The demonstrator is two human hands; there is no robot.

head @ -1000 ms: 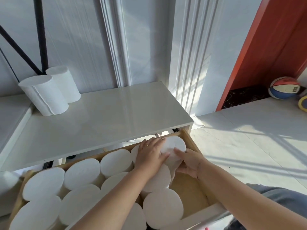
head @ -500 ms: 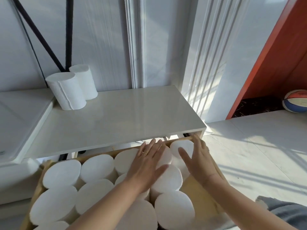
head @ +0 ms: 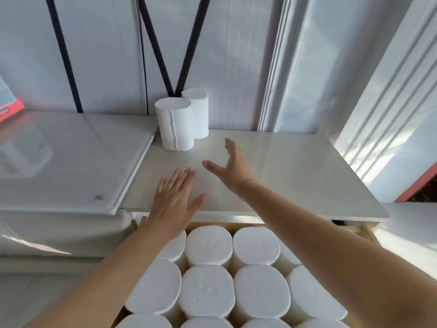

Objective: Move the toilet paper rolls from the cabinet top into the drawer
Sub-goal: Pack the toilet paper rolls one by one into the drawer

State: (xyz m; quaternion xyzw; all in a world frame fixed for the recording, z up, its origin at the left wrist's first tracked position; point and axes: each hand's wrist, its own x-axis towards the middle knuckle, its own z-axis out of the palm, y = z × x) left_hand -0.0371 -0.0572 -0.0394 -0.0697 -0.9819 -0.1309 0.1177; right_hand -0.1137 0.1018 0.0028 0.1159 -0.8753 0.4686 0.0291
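Two white toilet paper rolls stand upright at the back left of the pale cabinet top (head: pixel 295 176): a front roll (head: pixel 175 124) and a rear roll (head: pixel 197 112) touching it, against the wall. Below the cabinet top the wooden drawer (head: pixel 367 234) is pulled out and packed with several upright white rolls (head: pixel 208 292). My left hand (head: pixel 173 201), with a ring, hovers open over the cabinet's front edge. My right hand (head: pixel 233 165) is open above the cabinet top, fingers spread toward the two rolls, a short way from them. Both hands hold nothing.
A glossy white appliance lid (head: pixel 71 159) sits left of the cabinet, slightly higher. Black tripod legs (head: pixel 189 48) lean on the wall behind the rolls. A red-edged box (head: pixel 9 107) shows at far left. White ribbed wall panels (head: pixel 387 95) stand at right.
Both hands have left the rolls in the drawer and risen forward over the cabinet top toward the two standing rolls. The view has swung left and closer.
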